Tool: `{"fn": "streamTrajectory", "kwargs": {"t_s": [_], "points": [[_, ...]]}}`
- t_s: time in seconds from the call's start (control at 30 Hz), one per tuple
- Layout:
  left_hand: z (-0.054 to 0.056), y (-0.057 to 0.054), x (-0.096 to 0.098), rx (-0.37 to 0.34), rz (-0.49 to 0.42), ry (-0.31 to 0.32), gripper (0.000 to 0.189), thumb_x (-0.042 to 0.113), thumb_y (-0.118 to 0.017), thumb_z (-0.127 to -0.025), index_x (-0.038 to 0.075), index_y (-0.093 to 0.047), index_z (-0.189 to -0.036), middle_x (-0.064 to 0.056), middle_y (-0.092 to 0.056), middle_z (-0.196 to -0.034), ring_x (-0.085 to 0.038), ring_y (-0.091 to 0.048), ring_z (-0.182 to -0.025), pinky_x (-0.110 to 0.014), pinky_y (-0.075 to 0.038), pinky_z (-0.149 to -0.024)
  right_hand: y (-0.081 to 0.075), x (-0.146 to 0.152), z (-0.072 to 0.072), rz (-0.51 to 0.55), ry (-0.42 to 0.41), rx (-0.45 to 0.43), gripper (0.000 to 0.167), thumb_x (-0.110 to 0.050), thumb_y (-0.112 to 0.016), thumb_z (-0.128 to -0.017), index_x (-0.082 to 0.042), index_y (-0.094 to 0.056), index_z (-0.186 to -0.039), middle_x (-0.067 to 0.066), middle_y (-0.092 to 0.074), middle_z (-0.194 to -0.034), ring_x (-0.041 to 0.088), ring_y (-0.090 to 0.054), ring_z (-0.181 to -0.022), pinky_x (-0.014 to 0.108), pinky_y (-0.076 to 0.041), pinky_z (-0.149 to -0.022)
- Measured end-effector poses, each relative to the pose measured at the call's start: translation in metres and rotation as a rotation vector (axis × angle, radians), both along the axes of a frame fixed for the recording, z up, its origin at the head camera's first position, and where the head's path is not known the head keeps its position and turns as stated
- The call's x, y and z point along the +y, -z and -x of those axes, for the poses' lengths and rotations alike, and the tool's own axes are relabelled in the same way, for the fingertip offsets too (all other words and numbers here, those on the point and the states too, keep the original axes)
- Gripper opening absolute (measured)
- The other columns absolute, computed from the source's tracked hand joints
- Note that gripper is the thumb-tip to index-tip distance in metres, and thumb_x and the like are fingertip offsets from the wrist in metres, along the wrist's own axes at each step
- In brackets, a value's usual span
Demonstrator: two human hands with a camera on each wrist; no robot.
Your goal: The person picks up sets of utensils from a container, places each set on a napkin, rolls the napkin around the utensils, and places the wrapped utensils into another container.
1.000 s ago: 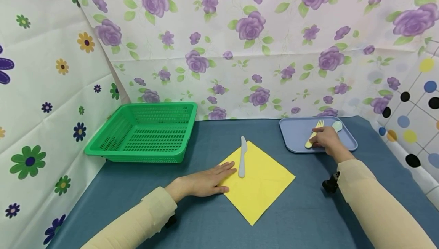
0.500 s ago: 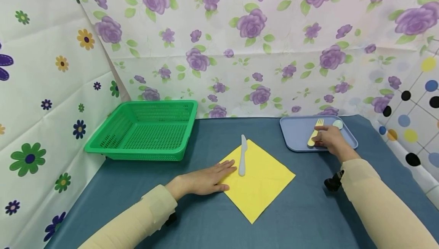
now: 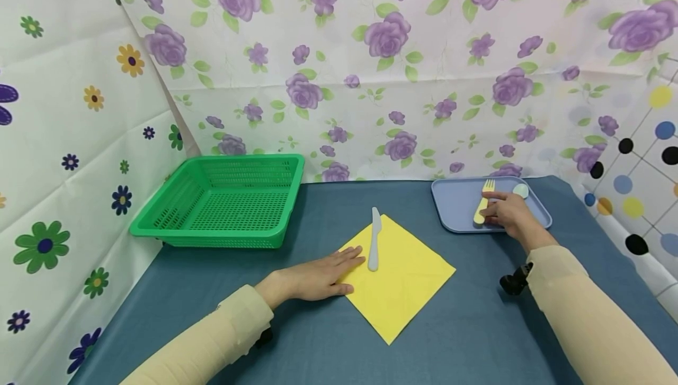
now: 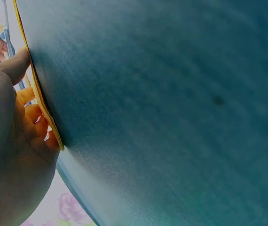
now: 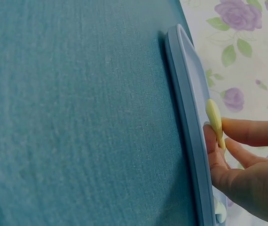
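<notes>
Fork [image 3: 481,209]: plastic by the look, smooth, soft sheen. Knife [image 3: 374,241] and spoon [image 3: 521,190]: same, smooth plastic. Tray [image 3: 455,205]: smooth plastic, satin. Yellow square [image 3: 399,285]: thin, matt, can't tell paper from cloth. Basket [image 3: 212,236]: glossy plastic, perforated. Bench [image 3: 450,326] top: matt cloth, fine woven grain. Floral backdrop [image 3: 339,117]: printed sheet, smooth, lightly creased. Sleeves [image 3: 593,308]: matt cloth.
</notes>
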State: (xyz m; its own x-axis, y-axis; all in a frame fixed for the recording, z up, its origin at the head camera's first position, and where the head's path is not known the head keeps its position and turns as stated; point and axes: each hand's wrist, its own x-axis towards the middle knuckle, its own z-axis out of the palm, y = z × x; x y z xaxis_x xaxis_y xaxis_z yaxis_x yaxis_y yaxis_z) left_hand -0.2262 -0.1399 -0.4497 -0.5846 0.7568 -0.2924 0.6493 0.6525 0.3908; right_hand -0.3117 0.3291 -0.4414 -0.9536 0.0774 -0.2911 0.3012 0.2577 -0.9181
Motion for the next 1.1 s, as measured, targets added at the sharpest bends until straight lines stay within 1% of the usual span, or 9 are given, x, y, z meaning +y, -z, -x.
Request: {"fn": "streamTrajectory", "kwargs": {"t_s": [0.07, 0.27, 0.43, 0.5, 0.6, 0.73, 0.83, 0.9, 1.1], "points": [[0.000, 0.000, 0.000, 0.000, 0.000, 0.001, 0.070, 0.049, -0.044, -0.111, 0.023, -0.015, -0.169, 0.007, 0.000, -0.175, -0.012, 0.001, -0.160, -0.040, -0.017, -0.128, -0.001, 0.000, -0.001, 0.008, -0.002, 0.009, 0.069, 0.007, -0.060, -0.100, 0.006, -0.029, -0.161, 0.023, -0.041, -0.139, 0.007, -0.061, -0.082, 0.024, -0.058, -0.076], [0.000, 0.000, 0.000, -0.004, 0.002, -0.003, 0.070, 0.050, -0.044, -0.111, 0.024, -0.015, -0.169, 0.008, 0.001, -0.175, -0.011, 0.001, -0.160, -0.041, -0.017, -0.128, -0.007, -0.007, -0.004, 0.013, -0.049, 0.030, 0.067, 0.005, -0.059, -0.101, 0.005, -0.028, -0.161, 0.026, -0.034, -0.148, 0.007, -0.058, -0.093, 0.025, -0.058, -0.085], [0.000, 0.001, 0.000, -0.012, -0.005, -0.005, 0.070, 0.050, -0.044, -0.111, 0.024, -0.015, -0.169, 0.009, 0.001, -0.175, -0.011, 0.001, -0.160, -0.041, -0.017, -0.128, -0.012, -0.013, -0.007, 0.035, -0.075, 0.041, 0.067, 0.004, -0.058, -0.102, 0.004, -0.028, -0.162, 0.019, -0.042, -0.134, 0.011, -0.056, -0.096, 0.028, -0.058, -0.089], [0.000, 0.001, 0.000, -0.015, -0.008, -0.007, 0.070, 0.050, -0.044, -0.111, 0.024, -0.015, -0.169, 0.009, 0.001, -0.175, -0.011, 0.001, -0.160, -0.041, -0.017, -0.128, -0.012, -0.014, -0.007, 0.031, -0.087, 0.048, 0.066, 0.004, -0.058, -0.103, 0.005, -0.028, -0.162, 0.018, -0.042, -0.133, 0.012, -0.056, -0.097, 0.028, -0.058, -0.089], [0.000, 0.001, 0.000, -0.016, -0.008, -0.007, 0.070, 0.051, -0.043, -0.111, 0.025, -0.015, -0.169, 0.009, 0.001, -0.175, -0.011, 0.001, -0.160, -0.041, -0.017, -0.128, -0.012, -0.015, -0.008, 0.027, -0.109, 0.056, 0.066, 0.002, -0.058, -0.103, 0.005, -0.027, -0.162, 0.025, -0.039, -0.143, 0.016, -0.055, -0.102, 0.029, -0.058, -0.089], [0.000, 0.002, -0.001, -0.017, -0.011, -0.003, 0.070, 0.051, -0.043, -0.111, 0.025, -0.015, -0.169, 0.009, 0.001, -0.175, -0.011, 0.001, -0.160, -0.041, -0.017, -0.128, -0.013, -0.019, -0.011, 0.031, -0.141, 0.062, 0.066, 0.001, -0.058, -0.104, 0.004, -0.027, -0.162, 0.031, -0.029, -0.155, 0.025, -0.050, -0.119, 0.031, -0.058, -0.092], [0.001, 0.002, -0.001, -0.015, -0.010, 0.002, 0.070, 0.051, -0.043, -0.111, 0.024, -0.015, -0.169, 0.008, 0.001, -0.175, -0.011, 0.001, -0.160, -0.041, -0.016, -0.128, -0.014, -0.023, -0.013, 0.045, -0.172, 0.067, 0.066, 0.000, -0.058, -0.105, 0.003, -0.027, -0.163, 0.032, -0.024, -0.158, 0.034, -0.043, -0.131, 0.033, -0.057, -0.095], [0.001, 0.002, -0.001, -0.014, -0.009, 0.004, 0.070, 0.051, -0.043, -0.111, 0.024, -0.015, -0.169, 0.008, 0.001, -0.175, -0.011, 0.001, -0.160, -0.040, -0.016, -0.128, -0.016, -0.026, -0.015, 0.058, -0.192, 0.070, 0.066, -0.001, -0.058, -0.105, 0.002, -0.026, -0.163, 0.033, -0.023, -0.160, 0.038, -0.040, -0.136, 0.033, -0.057, -0.096], [0.001, 0.001, -0.001, -0.014, -0.008, 0.002, 0.069, 0.050, -0.043, -0.111, 0.024, -0.015, -0.169, 0.009, 0.001, -0.175, -0.011, 0.001, -0.160, -0.040, -0.016, -0.128, -0.021, -0.037, -0.018, 0.088, -0.244, 0.088, 0.068, -0.002, -0.060, -0.104, 0.004, -0.026, -0.163, 0.033, -0.023, -0.159, 0.039, -0.038, -0.136, 0.033, -0.057, -0.094]]}}
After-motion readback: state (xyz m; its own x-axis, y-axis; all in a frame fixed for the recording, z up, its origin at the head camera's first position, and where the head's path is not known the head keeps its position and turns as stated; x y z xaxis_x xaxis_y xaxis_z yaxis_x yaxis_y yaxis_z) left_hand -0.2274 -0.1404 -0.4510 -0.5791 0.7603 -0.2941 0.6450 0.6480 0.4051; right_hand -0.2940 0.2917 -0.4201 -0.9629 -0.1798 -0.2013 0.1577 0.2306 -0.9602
